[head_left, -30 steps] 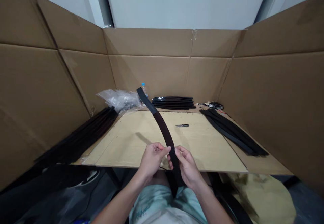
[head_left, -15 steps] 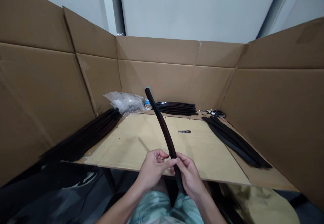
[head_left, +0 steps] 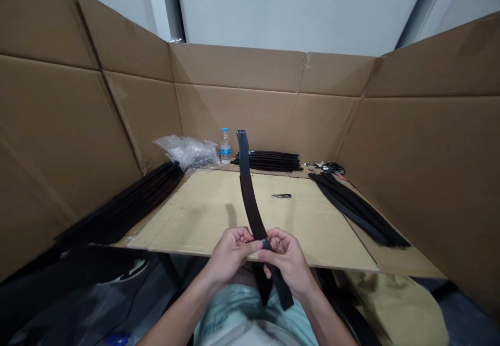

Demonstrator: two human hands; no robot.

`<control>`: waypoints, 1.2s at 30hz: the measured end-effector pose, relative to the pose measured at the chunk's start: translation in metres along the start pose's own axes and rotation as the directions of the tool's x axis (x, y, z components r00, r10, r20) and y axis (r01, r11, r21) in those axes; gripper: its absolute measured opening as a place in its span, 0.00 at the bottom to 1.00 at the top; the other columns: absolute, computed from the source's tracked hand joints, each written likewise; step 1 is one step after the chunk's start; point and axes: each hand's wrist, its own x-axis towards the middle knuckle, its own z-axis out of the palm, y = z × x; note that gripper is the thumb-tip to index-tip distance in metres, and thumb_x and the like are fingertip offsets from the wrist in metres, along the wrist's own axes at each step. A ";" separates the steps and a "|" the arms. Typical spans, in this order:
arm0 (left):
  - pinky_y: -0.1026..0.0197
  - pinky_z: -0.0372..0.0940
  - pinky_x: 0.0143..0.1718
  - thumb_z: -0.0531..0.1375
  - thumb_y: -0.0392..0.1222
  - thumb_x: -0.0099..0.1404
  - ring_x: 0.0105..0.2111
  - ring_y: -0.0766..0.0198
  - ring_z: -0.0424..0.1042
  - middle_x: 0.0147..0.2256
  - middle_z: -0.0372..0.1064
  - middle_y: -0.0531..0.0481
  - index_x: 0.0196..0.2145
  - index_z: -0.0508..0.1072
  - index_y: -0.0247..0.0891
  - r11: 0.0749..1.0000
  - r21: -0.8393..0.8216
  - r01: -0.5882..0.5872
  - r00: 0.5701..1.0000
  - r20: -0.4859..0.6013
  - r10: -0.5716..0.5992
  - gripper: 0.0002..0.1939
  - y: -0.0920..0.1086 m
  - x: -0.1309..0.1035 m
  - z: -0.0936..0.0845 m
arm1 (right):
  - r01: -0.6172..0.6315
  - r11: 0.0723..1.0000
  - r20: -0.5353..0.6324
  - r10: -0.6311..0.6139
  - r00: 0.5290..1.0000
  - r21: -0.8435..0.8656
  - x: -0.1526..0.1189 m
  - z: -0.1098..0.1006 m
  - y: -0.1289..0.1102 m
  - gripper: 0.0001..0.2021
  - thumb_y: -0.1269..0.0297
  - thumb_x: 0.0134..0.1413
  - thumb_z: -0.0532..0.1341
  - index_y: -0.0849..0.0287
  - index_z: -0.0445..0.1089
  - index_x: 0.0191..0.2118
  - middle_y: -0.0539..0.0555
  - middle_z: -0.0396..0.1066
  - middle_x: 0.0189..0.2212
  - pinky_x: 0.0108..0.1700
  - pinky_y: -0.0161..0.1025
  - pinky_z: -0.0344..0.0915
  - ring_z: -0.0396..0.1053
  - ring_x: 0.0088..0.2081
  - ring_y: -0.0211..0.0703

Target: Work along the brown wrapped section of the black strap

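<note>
A long, curved dark strip (head_left: 251, 200) rises from my hands, with a hole near its upper end. Its upper stretch is grey-black, and a dark reddish-brown layer covers the middle. My left hand (head_left: 234, 249) pinches the strip from the left, thumb on its face. From the other side my right hand (head_left: 285, 257) grips it, fingers closed round its edge. The lower end hangs down over my lap, beside another dark piece partly hidden by the hands. Beyond the hands, small thread snips (head_left: 282, 196) lie on the tabletop (head_left: 203, 215).
Dark strips are heaped at the left (head_left: 128, 200), stacked at the back (head_left: 273, 161) and laid at the right (head_left: 359, 210). Clear plastic bags (head_left: 191, 152) and a water bottle (head_left: 225, 147) stand at the back left. Cardboard walls (head_left: 234, 106) enclose the table.
The strip has turned so its flat face and holed end show, and its top has swung right. My hands have shifted slightly along it. The view has tilted a little.
</note>
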 end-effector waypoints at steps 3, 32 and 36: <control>0.70 0.46 0.17 0.70 0.48 0.46 0.15 0.74 0.57 0.16 0.61 0.58 0.21 0.60 0.37 0.999 0.020 -0.034 0.999 -0.020 0.034 0.22 -0.007 0.008 -0.004 | 0.043 0.997 -0.060 -0.047 0.997 -0.070 0.003 0.003 0.001 0.18 0.60 0.35 0.73 0.60 0.68 0.32 0.41 0.62 0.16 0.13 0.29 0.58 0.57 0.12 0.29; 0.57 0.67 0.40 0.65 0.34 0.50 0.36 0.57 0.74 0.37 0.76 0.43 0.39 0.68 0.34 0.994 0.066 -0.083 0.994 -0.065 0.087 0.18 -0.002 0.033 0.021 | 0.260 0.615 -0.034 -0.424 0.905 -0.744 -0.008 -0.013 0.015 0.24 0.75 0.48 0.60 0.57 0.67 0.54 0.59 0.62 0.43 0.46 0.45 0.68 0.67 0.43 0.50; 0.59 0.66 0.38 0.66 0.34 0.49 0.36 0.58 0.74 0.36 0.77 0.43 0.38 0.70 0.33 0.996 0.078 -0.036 0.998 -0.043 0.039 0.16 0.001 0.043 0.015 | 0.257 0.568 0.030 -0.376 0.926 -0.782 -0.001 -0.025 0.005 0.18 0.66 0.56 0.59 0.56 0.68 0.53 0.58 0.64 0.44 0.44 0.42 0.69 0.68 0.42 0.48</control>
